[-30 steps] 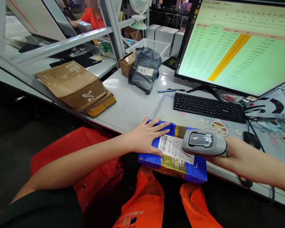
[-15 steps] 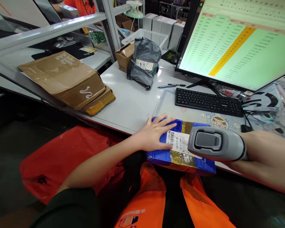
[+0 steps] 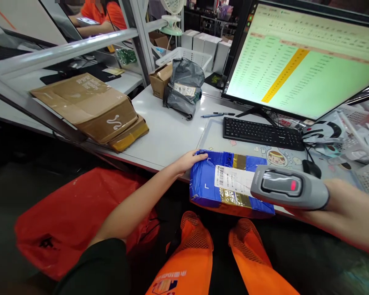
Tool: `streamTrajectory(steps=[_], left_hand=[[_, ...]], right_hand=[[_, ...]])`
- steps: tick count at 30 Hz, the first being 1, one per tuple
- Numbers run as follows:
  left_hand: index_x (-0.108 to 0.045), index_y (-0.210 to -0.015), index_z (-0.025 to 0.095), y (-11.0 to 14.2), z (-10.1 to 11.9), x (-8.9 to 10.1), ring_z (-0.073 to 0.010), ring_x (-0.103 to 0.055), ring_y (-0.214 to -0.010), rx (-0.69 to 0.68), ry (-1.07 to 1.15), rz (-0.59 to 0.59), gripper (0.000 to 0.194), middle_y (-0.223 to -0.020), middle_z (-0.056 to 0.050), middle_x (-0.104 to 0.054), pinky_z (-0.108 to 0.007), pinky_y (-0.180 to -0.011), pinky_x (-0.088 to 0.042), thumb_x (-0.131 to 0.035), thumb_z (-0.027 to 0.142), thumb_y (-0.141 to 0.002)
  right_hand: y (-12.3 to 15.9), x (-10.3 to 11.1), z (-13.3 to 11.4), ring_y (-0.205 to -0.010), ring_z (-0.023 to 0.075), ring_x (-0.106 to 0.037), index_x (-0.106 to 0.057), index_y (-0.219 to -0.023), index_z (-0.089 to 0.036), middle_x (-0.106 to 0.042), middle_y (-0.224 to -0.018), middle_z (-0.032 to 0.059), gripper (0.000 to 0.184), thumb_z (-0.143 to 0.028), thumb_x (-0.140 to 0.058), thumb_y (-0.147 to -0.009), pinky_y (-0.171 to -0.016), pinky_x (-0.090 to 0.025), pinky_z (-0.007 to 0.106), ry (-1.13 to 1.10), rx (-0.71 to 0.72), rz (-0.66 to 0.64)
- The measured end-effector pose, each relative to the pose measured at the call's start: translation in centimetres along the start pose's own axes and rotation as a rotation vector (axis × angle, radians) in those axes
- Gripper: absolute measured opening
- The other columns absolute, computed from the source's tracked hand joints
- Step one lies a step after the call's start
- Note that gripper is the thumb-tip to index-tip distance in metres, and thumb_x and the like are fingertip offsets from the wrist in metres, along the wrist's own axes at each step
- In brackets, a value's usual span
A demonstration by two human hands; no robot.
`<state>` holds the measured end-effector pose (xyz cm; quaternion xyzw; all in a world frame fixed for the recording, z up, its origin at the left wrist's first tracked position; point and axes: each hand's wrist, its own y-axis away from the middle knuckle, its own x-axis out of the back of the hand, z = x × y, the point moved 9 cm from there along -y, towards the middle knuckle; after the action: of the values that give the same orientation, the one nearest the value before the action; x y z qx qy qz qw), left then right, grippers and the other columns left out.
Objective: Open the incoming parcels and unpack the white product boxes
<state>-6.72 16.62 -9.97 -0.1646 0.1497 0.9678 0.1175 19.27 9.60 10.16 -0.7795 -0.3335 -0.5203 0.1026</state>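
A blue parcel (image 3: 207,182) with gold tape and a white barcode label (image 3: 232,179) lies at the desk's front edge, partly overhanging it. My left hand (image 3: 187,162) grips the parcel's far left corner, fingers curled over the edge. My right hand (image 3: 341,200) is wrapped round a grey barcode scanner (image 3: 287,189), held just over the parcel's right end and the label; a red light glows on the scanner's top.
On the grey desk (image 3: 169,135) are a black keyboard (image 3: 261,133), a monitor (image 3: 304,65) with a green spreadsheet, two pens (image 3: 217,114), a grey poly bag (image 3: 184,88), a small carton (image 3: 160,80) and stacked flat cartons (image 3: 92,108). A red sack (image 3: 70,221) lies on the floor. Another person (image 3: 95,16) sits beyond the frame.
My left hand slid off the parcel's top to grip its left corner. The scanner moved slightly right and its red light came on.
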Motion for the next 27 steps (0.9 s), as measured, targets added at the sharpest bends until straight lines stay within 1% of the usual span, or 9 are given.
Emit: streamTrajectory(steps=[2, 5, 7, 10, 12, 15, 18, 22, 27], left_hand=[[-0.073, -0.103, 0.015, 0.0, -0.1, 0.0, -0.0213, -0.071, -0.088, 0.017, 0.033, 0.014, 0.063, -0.098, -0.008, -0.077, -0.035, -0.091, -0.056, -0.095, 0.057, -0.061], [-0.073, -0.101, 0.016, -0.1, 0.1, -0.1, -0.0212, -0.070, -0.086, 0.036, -0.003, 0.029, 0.066, -0.097, -0.008, -0.077, -0.035, -0.088, -0.056, -0.094, 0.062, -0.060], [-0.073, -0.101, 0.015, -0.2, 0.6, -0.3, -0.0225, -0.070, -0.087, 0.029, -0.095, 0.040, 0.070, -0.099, -0.010, -0.077, -0.035, -0.087, -0.056, -0.091, 0.069, -0.060], [-0.072, -0.102, 0.013, -0.5, 1.6, -0.7, -0.0246, -0.070, -0.089, -0.003, -0.301, 0.062, 0.078, -0.102, -0.011, -0.077, -0.036, -0.085, -0.055, -0.083, 0.079, -0.061], [-0.072, -0.100, 0.013, -0.7, 2.4, -0.8, -0.0254, -0.069, -0.089, -0.037, -0.466, 0.084, 0.081, -0.101, -0.011, -0.076, -0.036, -0.083, -0.053, -0.075, 0.086, -0.064], [-0.071, -0.087, 0.015, -1.1, 3.4, -0.9, -0.0260, -0.066, -0.086, -0.093, -0.718, 0.135, 0.082, -0.092, -0.009, -0.075, -0.036, -0.080, -0.050, -0.058, 0.094, -0.069], [-0.065, -0.075, 0.017, -1.7, 3.7, -0.8, -0.0262, -0.063, -0.081, -0.109, -0.859, 0.172, 0.081, -0.083, -0.008, -0.071, -0.036, -0.076, -0.047, -0.047, 0.095, -0.072], [-0.061, -0.073, 0.018, -2.7, 3.5, -0.7, -0.0250, -0.061, -0.078, -0.068, -0.835, 0.181, 0.077, -0.079, -0.007, -0.069, -0.035, -0.074, -0.047, -0.047, 0.094, -0.071], [-0.067, -0.087, 0.015, -3.3, 3.9, -1.3, -0.0269, -0.064, -0.087, -0.024, -0.809, 0.107, 0.082, -0.095, -0.011, -0.073, -0.035, -0.079, -0.049, -0.051, 0.093, -0.070]], right_hand=[[0.4, -2.3, 0.5, -0.098, 0.0227, -0.075, -0.073, -0.125, -0.030, -0.075, -0.119, 0.0001, 0.029, -0.038, -0.062, -0.098, -0.081, -0.064, 0.029, -0.090, 0.030, -0.048], [1.4, -4.7, 0.9, -0.116, 0.0283, -0.071, -0.065, -0.137, -0.026, -0.069, -0.135, 0.0071, 0.042, -0.038, -0.066, -0.097, -0.093, -0.063, 0.037, -0.116, 0.123, 0.058], [2.3, -6.9, 0.6, -0.126, 0.0301, -0.066, -0.059, -0.145, -0.024, -0.062, -0.145, 0.0107, 0.052, -0.036, -0.067, -0.095, -0.101, -0.060, 0.040, -0.058, 0.223, 0.059], [3.3, -10.1, 0.6, -0.124, 0.0286, -0.067, -0.060, -0.142, -0.022, -0.055, -0.153, 0.0124, 0.047, -0.026, -0.059, -0.095, -0.093, -0.062, 0.038, 0.027, 0.295, 0.013], [3.5, -11.4, 1.0, -0.113, 0.0287, -0.072, -0.067, -0.127, -0.022, -0.049, -0.158, 0.0108, 0.038, -0.019, -0.053, -0.091, -0.082, -0.064, 0.039, 0.078, 0.271, 0.001], [3.2, -12.6, 1.5, -0.096, 0.0285, -0.076, -0.071, -0.104, -0.022, -0.043, -0.162, 0.0070, 0.028, -0.016, -0.055, -0.082, -0.075, -0.061, 0.041, 0.128, 0.227, -0.053], [2.7, -12.9, 1.3, -0.095, 0.0299, -0.076, -0.069, -0.097, -0.022, -0.043, -0.161, 0.0073, 0.023, -0.017, -0.060, -0.077, -0.075, -0.060, 0.041, 0.138, 0.241, -0.118], [2.3, -13.3, 0.8, -0.102, 0.0328, -0.074, -0.066, -0.094, -0.022, -0.044, -0.161, 0.0089, 0.017, -0.021, -0.062, -0.077, -0.073, -0.058, 0.041, 0.152, 0.279, -0.219], [2.3, -14.1, 0.5, -0.085, 0.0299, -0.075, -0.066, -0.098, -0.022, -0.036, -0.166, 0.0119, 0.017, -0.024, -0.062, -0.081, -0.066, -0.055, 0.041, 0.206, 0.275, -0.253]])
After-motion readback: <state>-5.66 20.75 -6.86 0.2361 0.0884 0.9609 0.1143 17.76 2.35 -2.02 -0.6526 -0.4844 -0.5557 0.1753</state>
